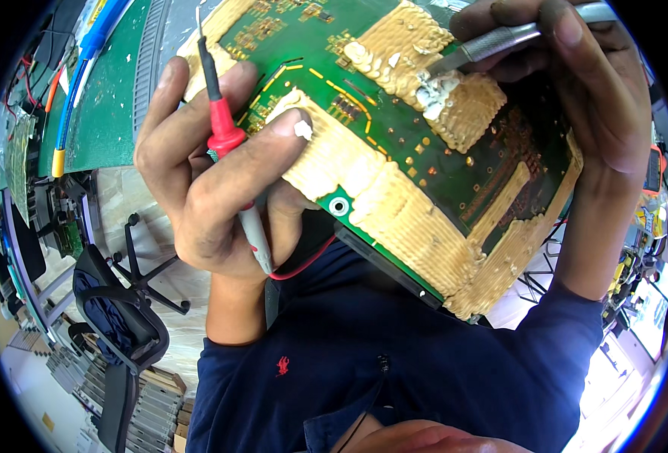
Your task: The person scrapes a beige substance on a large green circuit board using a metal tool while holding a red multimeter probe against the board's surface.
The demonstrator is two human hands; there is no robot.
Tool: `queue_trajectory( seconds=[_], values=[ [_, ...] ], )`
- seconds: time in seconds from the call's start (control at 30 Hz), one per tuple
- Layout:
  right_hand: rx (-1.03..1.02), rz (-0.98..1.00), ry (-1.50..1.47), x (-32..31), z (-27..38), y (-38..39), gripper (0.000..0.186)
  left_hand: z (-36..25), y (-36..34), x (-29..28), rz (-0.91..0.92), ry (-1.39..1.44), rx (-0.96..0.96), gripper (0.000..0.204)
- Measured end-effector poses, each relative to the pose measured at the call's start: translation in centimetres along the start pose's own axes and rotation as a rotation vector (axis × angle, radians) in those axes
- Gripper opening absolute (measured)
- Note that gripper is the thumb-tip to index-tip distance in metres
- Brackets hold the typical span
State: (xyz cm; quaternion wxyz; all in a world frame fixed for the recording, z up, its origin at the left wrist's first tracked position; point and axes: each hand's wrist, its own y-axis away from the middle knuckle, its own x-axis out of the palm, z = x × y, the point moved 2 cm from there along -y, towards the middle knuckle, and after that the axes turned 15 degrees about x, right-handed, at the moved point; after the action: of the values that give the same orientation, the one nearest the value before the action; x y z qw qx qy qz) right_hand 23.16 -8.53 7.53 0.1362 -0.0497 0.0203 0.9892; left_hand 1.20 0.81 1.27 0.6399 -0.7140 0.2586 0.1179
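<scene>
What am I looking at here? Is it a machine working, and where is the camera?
There's no machine at work: these are a person's bare hands. The single picture comes from a wide fisheye camera worn on the head, looking down, so edges bend. The left hand holds a red-and-grey probe between its fingers and touches a green circuit board partly covered in tan ribbed patches. The right hand holds a metal-handled blade, its tip at one patch beside some white material. At upper left, a blue stick-like thing with a yellow end lies over a green mat.
</scene>
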Motion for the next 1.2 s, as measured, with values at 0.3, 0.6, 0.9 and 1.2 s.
queue_trajectory(
  seconds=[0.3,0.6,0.9,1.2],
  values=[
    [-0.016,-0.129,0.139,-0.2,0.7,0.6,0.025,0.3,0.2,0.2,-0.023,-0.002,0.025,0.022],
    [-0.18,-0.045,0.175,-1.2,-0.5,0.7,0.022,0.1,0.4,-0.1,-0.003,-0.022,0.029,0.02],
    [-0.148,-0.174,0.078,-0.3,-0.6,1.0,0.022,-0.1,0.3,-0.1,-0.009,-0.025,0.016,0.021],
    [-0.291,-0.001,0.06,-1.0,-1.3,0.1,0.022,-0.2,0.3,0.2,-0.025,-0.057,-0.019,0.021]
  ],
)
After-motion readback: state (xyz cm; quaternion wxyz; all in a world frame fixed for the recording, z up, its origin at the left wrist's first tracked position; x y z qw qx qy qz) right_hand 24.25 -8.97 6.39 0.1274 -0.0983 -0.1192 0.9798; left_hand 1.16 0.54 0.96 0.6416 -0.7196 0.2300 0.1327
